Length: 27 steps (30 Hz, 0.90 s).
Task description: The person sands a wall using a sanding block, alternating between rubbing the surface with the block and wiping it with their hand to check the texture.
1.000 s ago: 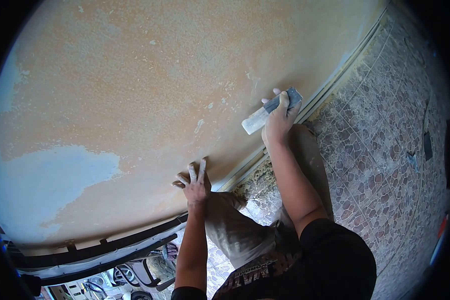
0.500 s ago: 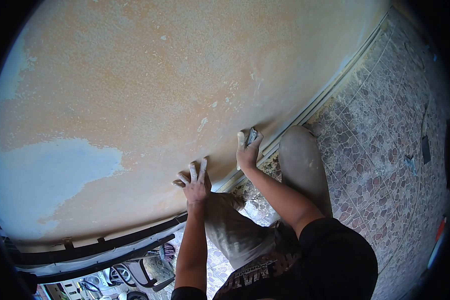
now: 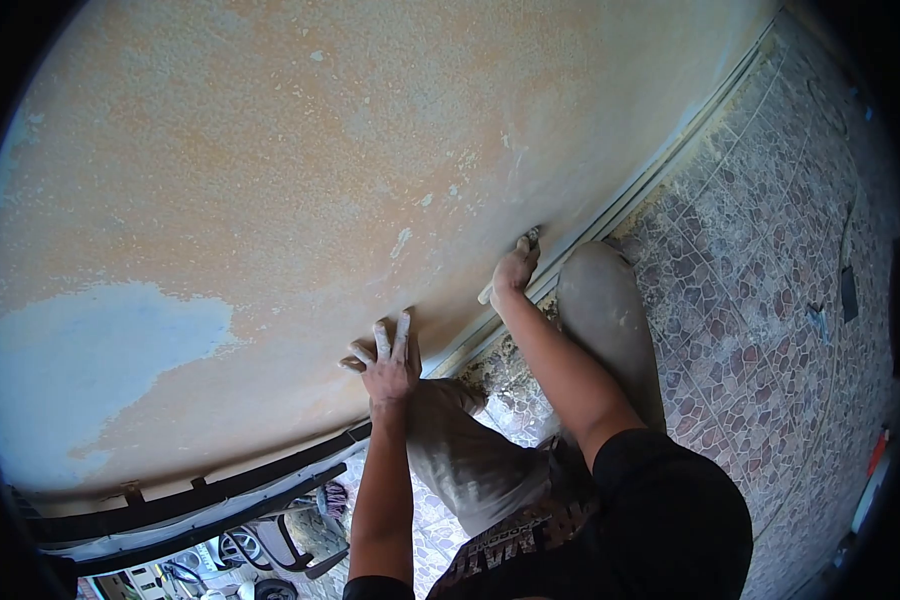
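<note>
My left hand [image 3: 390, 370] rests against the wall [image 3: 300, 220] with its fingers spread, holding nothing. Farther right, my right hand [image 3: 514, 268] is closed around a scraper [image 3: 486, 295], close to the bottom of the wall. The pale end of its handle sticks out by my wrist, and a greyish metal part shows past the fingers. Most of the tool is hidden in my grip. Pale dust coats the fingers of both hands. Worn orange-beige patches cover the wall, with a bare light-blue area [image 3: 110, 340] at the left.
My bent knee [image 3: 605, 300] is beside the skirting edge [image 3: 660, 185]. Dusty stone-patterned tiles [image 3: 720, 330] spread to the right, with a dark flat object [image 3: 849, 293] on them. A dark-edged frame [image 3: 200, 495], a chair [image 3: 285, 545] and assorted items are at the lower left.
My right hand has moved up and right along the wall's base with the scraper, and its wrist has turned. My left hand stays almost in place on the wall.
</note>
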{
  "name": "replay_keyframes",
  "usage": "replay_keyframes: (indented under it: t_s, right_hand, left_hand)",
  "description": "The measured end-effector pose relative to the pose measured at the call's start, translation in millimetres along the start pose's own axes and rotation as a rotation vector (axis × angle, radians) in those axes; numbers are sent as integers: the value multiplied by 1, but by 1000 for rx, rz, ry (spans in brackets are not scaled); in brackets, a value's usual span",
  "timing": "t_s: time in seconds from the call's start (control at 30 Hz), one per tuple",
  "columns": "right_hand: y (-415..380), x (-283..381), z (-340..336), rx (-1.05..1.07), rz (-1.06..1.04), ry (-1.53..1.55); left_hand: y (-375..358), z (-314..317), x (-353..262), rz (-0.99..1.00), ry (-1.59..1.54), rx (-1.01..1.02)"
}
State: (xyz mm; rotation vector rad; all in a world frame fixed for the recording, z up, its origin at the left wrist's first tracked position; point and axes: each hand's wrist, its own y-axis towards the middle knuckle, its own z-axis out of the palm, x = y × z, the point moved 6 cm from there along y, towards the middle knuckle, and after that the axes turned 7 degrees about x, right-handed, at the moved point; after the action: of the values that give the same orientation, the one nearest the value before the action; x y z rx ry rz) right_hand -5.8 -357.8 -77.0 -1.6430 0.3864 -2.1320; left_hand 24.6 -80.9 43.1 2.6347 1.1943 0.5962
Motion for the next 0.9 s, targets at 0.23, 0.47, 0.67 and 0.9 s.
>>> replay_keyframes:
  t_s: [0.23, 0.47, 0.67, 0.9]
  right_hand:
    - [-112, 146, 30, 370, -612, -297]
    - [-24, 82, 5, 92, -400, -383]
    - [-52, 151, 23, 247, -478, 48]
    - [-51, 208, 10, 341, -275, 306]
  left_hand:
    - [-5, 8, 2, 3, 55, 23]
    - [-1, 10, 3, -31, -15, 101]
    - [2, -4, -5, -11, 21, -7]
    - [7, -10, -3, -64, -83, 179]
